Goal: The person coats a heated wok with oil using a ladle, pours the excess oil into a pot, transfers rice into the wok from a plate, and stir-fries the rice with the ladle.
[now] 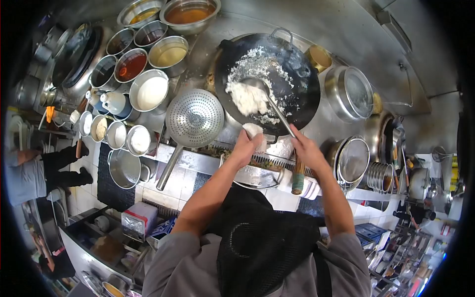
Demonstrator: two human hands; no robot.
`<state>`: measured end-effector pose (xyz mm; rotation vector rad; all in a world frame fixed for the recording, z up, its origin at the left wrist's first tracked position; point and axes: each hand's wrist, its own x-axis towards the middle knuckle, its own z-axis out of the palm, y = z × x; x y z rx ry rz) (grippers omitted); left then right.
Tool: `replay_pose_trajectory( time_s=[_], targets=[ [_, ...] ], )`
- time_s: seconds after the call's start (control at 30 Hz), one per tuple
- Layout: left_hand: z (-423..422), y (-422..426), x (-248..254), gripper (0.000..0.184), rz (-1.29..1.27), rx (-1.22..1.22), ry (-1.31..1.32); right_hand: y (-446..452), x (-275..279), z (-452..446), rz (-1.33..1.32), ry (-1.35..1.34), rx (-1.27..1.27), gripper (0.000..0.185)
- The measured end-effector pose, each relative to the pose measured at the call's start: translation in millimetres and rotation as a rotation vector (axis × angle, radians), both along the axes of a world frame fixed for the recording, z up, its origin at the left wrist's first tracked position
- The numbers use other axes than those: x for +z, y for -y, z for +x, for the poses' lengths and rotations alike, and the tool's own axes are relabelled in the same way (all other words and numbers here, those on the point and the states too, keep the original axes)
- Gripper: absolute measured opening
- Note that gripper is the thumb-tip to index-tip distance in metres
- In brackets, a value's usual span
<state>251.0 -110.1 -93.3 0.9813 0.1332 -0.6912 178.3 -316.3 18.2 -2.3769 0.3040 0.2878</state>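
A large black wok (307,94) stands on the steel range before me. White rice (247,99) is heaped toward its left side, with loose grains scattered over the far wall. My right hand (308,150) is closed around the handle of a metal ladle (280,113), whose bowl rests against the heaped rice. The ladle's wooden grip end (298,182) sticks out below that hand. At the wok's near rim, my left hand (244,149) is closed on a folded white cloth (253,130). Whether the cloth grips the rim itself is hidden.
Left of the wok lies a perforated strainer (195,118), its handle pointing toward me. Beyond it stand several seasoning containers (150,90) and sauce bowls (190,14). Steel pots (349,93) and sieves (353,159) are at right. Another person (27,173) stands far left.
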Motion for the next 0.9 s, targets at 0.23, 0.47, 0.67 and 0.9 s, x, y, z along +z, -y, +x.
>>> replay_pose_trajectory(
  time_s=[0.23,0.47,0.67,0.9],
  targets=[
    [-4.2,4.5,0.6,0.039,0.031,0.040,0.014,-0.7,54.3,-68.3,-0.124,-0.077,-0.058,0.048],
    [-5.4,1.8,9.4,0.036,0.026,0.019,-0.044,12.9,59.0,-50.7,-0.058,0.057,0.078,0.046],
    [-4.0,1.1,11.2,0.043,0.175,0.038,0.094,6.0,17.3,-52.1,-0.178,-0.078,0.051,0.045],
    [17.6,15.0,3.7,0.048,0.021,0.030,-0.160,34.2,45.3,-60.1,-0.158,0.123,-0.059,0.046]
  ],
)
